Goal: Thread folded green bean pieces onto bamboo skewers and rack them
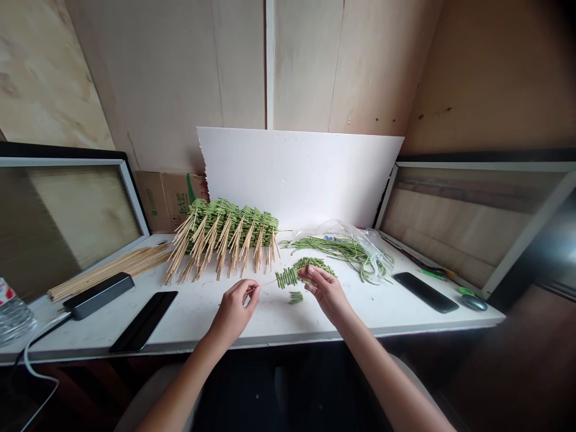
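Note:
My left hand is closed in a pinch on the near end of a thin wooden skewer. Cut long bean pieces are threaded crosswise in a row along the skewer's far part. At the right end of that row, my right hand pinches a long bean piece, mostly covered by the fingertips. Behind the right hand lies a pile of cut long bean pieces. A small group of cut pieces rests on the white table below the skewer.
Stacked bean skewers stand at the back left, beside bare skewers. Uncut long beans lie by a plastic bag. Phones, a black box, a bottle and a mouse line the sides.

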`<state>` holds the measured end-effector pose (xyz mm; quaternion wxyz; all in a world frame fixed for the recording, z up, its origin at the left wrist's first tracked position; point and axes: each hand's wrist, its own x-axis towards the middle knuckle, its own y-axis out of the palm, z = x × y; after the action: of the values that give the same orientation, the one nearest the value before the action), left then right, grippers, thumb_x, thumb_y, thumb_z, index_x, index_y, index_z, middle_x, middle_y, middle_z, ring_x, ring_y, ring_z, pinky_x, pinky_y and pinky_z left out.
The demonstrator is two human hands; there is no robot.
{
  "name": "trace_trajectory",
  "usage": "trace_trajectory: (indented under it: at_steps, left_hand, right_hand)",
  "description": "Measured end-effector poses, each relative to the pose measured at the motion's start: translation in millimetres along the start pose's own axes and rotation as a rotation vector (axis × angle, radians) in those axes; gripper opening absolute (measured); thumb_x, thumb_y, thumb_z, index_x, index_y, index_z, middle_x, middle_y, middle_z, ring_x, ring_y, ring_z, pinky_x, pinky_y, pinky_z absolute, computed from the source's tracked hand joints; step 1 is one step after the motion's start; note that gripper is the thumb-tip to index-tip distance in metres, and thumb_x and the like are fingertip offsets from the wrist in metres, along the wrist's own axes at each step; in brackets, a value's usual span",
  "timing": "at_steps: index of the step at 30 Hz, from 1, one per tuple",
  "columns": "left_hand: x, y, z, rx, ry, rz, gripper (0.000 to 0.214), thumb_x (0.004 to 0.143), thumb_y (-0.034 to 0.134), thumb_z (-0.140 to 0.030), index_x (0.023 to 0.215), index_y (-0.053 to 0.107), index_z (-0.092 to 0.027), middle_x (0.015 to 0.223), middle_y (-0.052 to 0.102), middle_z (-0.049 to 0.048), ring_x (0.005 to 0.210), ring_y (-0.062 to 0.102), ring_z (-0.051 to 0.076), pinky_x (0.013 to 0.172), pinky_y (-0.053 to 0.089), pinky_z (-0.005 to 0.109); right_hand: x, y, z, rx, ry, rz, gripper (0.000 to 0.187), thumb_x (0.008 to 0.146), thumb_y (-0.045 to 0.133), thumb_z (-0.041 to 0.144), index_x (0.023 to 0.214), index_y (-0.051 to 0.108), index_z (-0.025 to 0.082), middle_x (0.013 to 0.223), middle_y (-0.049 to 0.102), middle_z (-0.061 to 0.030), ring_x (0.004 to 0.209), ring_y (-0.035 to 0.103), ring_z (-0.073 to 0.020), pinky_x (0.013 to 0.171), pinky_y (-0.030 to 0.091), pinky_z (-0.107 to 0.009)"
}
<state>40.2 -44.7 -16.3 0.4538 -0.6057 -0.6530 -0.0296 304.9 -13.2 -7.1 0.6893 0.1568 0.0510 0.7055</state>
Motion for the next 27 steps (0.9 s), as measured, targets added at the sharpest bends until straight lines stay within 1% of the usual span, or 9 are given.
trace_trajectory:
  at_steps: [3, 9, 13, 17, 20, 27]
  left_hand:
    - [0.0, 0.2, -1.4, 0.001, 0.011, -0.003, 0.013, 0.101, 0.053, -0.028, 0.099, 0.064, -0.021, 0.088, 0.070, 0.0056, 0.080, 0.069, 0.019, 0.071, 0.054, 0.027]
    - [0.1, -0.4, -6.4, 0.020, 0.021, 0.008, 0.013, 0.101, 0.053, -0.027, 0.095, 0.064, -0.021, 0.085, 0.069, 0.0041, 0.076, 0.067, 0.018, 0.068, 0.052, 0.026]
    - [0.4, -1.2, -6.8, 0.028, 0.030, 0.017, 0.015, 0.102, 0.053, -0.028, 0.096, 0.065, -0.021, 0.087, 0.070, 0.0050, 0.075, 0.066, 0.018, 0.067, 0.052, 0.026]
    - [1.0, -3.0, -6.2, 0.023, 0.035, 0.038, 0.018, 0.103, 0.050, -0.029, 0.098, 0.065, -0.021, 0.090, 0.070, 0.0060, 0.078, 0.067, 0.018, 0.069, 0.053, 0.027]
    - [1.4, -5.1, -6.8, 0.023, 0.041, 0.061, 0.018, 0.103, 0.049, -0.029, 0.098, 0.065, -0.022, 0.091, 0.070, 0.0062, 0.082, 0.068, 0.019, 0.071, 0.052, 0.027]
    - [2.8, -11.6, -7.3, 0.029, 0.057, 0.131, 0.018, 0.104, 0.047, -0.028, 0.100, 0.064, -0.023, 0.093, 0.070, 0.0054, 0.081, 0.066, 0.019, 0.073, 0.051, 0.027]
  right_hand:
    - [0.3, -1.4, -0.3, -0.033, -0.002, -0.003, 0.037, 0.079, 0.079, 0.058, 0.096, 0.076, 0.025, 0.116, 0.078, -0.0129, 0.117, 0.069, -0.0339, 0.079, 0.057, -0.038]
    - [-0.7, 0.1, 0.0, 0.013, 0.010, 0.002, 0.033, 0.077, 0.082, 0.053, 0.094, 0.077, 0.025, 0.112, 0.079, -0.0124, 0.114, 0.070, -0.0328, 0.074, 0.055, -0.035]
    - [-2.6, 0.7, 3.5, 0.022, 0.010, -0.024, 0.033, 0.074, 0.085, 0.051, 0.091, 0.079, 0.023, 0.105, 0.080, -0.0122, 0.109, 0.072, -0.0319, 0.071, 0.053, -0.034]
    - [-3.3, -2.1, 5.6, -0.016, -0.016, -0.050, 0.035, 0.070, 0.088, 0.049, 0.090, 0.081, 0.022, 0.099, 0.081, -0.0120, 0.104, 0.072, -0.0317, 0.069, 0.052, -0.034]
    - [-2.6, -5.4, 6.2, -0.072, -0.051, -0.045, 0.034, 0.071, 0.087, 0.049, 0.090, 0.082, 0.021, 0.097, 0.081, -0.0117, 0.102, 0.072, -0.0308, 0.068, 0.053, -0.033]
    - [-4.7, -6.9, 18.4, -0.172, -0.120, -0.010, 0.029, 0.070, 0.089, 0.046, 0.086, 0.083, 0.022, 0.089, 0.081, -0.0085, 0.081, 0.070, -0.0237, 0.068, 0.054, -0.035]
